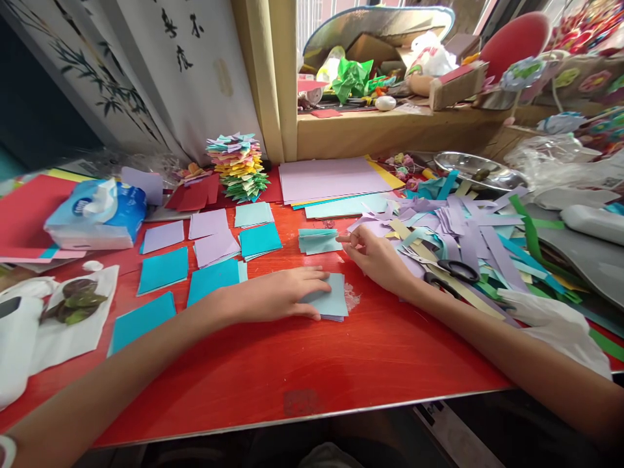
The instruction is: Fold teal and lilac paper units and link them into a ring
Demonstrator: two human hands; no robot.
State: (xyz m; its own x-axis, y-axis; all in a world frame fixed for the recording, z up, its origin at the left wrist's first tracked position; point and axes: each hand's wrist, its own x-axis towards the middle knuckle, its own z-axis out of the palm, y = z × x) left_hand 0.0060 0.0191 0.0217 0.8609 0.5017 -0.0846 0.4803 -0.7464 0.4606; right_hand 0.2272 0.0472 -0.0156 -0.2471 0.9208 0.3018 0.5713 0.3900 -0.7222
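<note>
My left hand (292, 292) lies palm down, fingers stretched, on a small stack of light blue paper squares (332, 296) with lilac sheets showing under its lower edge. Part of that stack is hidden beneath the fingers. Just beyond it is a pile of folded light blue paper strips (319, 241). My right hand (373, 257) is at the right end of this pile, its index fingertip reaching the edge and the other fingers loosely bent. It appears to hold nothing.
Teal squares (163, 270) and lilac squares (209, 224) lie in stacks to the left. Black-handled scissors (451, 270) rest among paper offcuts (468, 227) on the right. A tissue pack (97, 214), a folded-paper tower (238, 168) and large lilac sheets (331, 180) stand or lie farther back.
</note>
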